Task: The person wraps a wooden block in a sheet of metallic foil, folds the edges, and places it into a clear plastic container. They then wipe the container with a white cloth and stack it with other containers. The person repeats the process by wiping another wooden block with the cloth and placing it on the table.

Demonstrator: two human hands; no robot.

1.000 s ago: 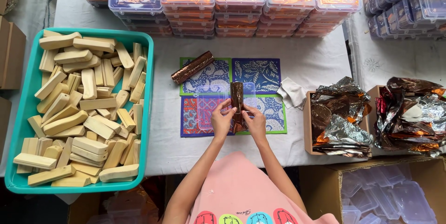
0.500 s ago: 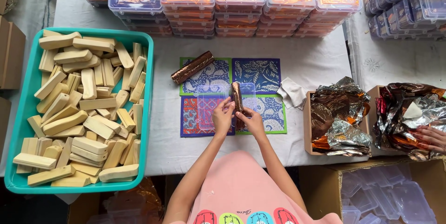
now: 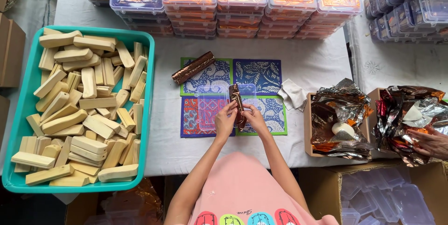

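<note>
White-covered bench [image 3: 298,57] carries a teal tray [image 3: 28,89] full of pale wooden blocks [image 3: 84,113] on the left, stacked clear lidded boxes [image 3: 242,1] along the far edge, and cartons of crumpled foil [image 3: 340,113] on the right, where another person's hand [image 3: 431,142] rests. Four patterned mats [image 3: 254,73] lie mid-bench with a foil-wrapped bar [image 3: 192,67] at their far-left corner. Left hand [image 3: 225,119] and right hand [image 3: 254,115], fingers clamped, hold a brown foil stick [image 3: 236,100] above a clear lid [image 3: 211,103] on the mats.

I am seeing my left hand [image 3: 225,120] and right hand [image 3: 255,116] gripping a brown foil-wrapped bar [image 3: 236,103] above patterned mats [image 3: 261,73], beside a teal tray [image 3: 23,99].
</note>
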